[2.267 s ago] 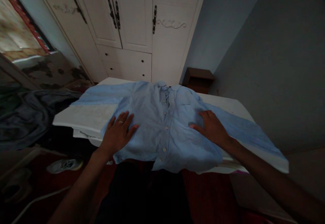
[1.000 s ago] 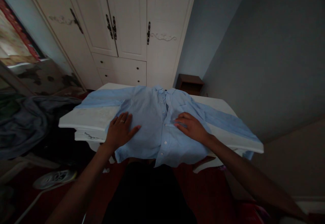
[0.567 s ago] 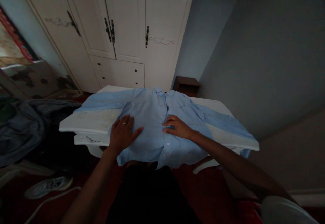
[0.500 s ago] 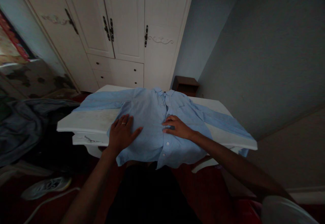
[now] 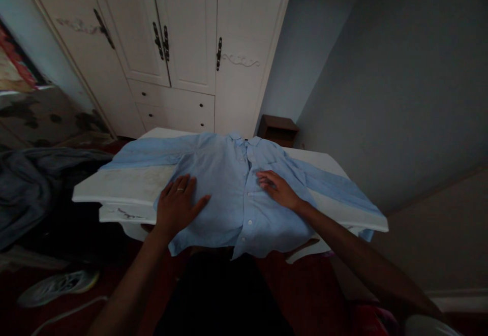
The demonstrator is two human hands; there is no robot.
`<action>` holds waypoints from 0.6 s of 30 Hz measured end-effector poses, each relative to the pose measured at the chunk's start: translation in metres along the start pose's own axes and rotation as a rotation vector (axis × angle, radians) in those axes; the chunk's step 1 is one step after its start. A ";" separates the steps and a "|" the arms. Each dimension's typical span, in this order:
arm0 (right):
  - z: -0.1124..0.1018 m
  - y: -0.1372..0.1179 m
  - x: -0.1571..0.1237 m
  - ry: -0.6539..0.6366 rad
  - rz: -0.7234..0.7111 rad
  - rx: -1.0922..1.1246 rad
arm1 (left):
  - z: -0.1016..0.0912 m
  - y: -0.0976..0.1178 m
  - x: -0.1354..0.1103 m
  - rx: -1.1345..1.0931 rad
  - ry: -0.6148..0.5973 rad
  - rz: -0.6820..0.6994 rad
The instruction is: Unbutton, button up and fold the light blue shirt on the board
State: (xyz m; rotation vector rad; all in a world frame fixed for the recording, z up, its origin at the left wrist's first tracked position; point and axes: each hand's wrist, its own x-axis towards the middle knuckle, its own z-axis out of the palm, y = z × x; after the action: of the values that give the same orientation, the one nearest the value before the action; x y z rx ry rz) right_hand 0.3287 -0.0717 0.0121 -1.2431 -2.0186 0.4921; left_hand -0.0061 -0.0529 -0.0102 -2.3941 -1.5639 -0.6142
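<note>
A light blue button-up shirt (image 5: 217, 193) lies front side up across a white table (image 5: 125, 181), its collar at the far edge and its hem hanging over the near edge. Both sleeves stretch out sideways, the right one drooping past the table's end. My left hand (image 5: 178, 205), with a ring on one finger, rests flat on the shirt's left side, fingers spread. Just right of the button placket is my right hand (image 5: 277, 188), its fingers loosely bent and apart, over the shirt front with nothing in them. Whether it touches the cloth I cannot tell.
Behind the table stands a white wardrobe (image 5: 183, 31) with dark handles. A small brown cabinet (image 5: 277, 131) is by the grey wall. Grey clothing (image 5: 34, 188) is heaped at the left. A sneaker (image 5: 57, 287) and a pale cord (image 5: 72, 311) lie on the red floor.
My right hand has moved right, off the button placket, and its fingers have loosened. My left hand stays flat on the shirt. The view has shifted slightly.
</note>
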 end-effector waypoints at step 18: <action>-0.018 0.012 0.090 -0.444 -0.325 -0.406 | 0.000 -0.003 0.000 0.003 -0.052 -0.020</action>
State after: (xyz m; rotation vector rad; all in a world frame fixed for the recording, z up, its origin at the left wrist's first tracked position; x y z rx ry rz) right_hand 0.3234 0.0126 0.0498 -1.0581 -2.7430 0.2148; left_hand -0.0084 -0.0514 -0.0101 -2.4135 -1.6102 -0.5576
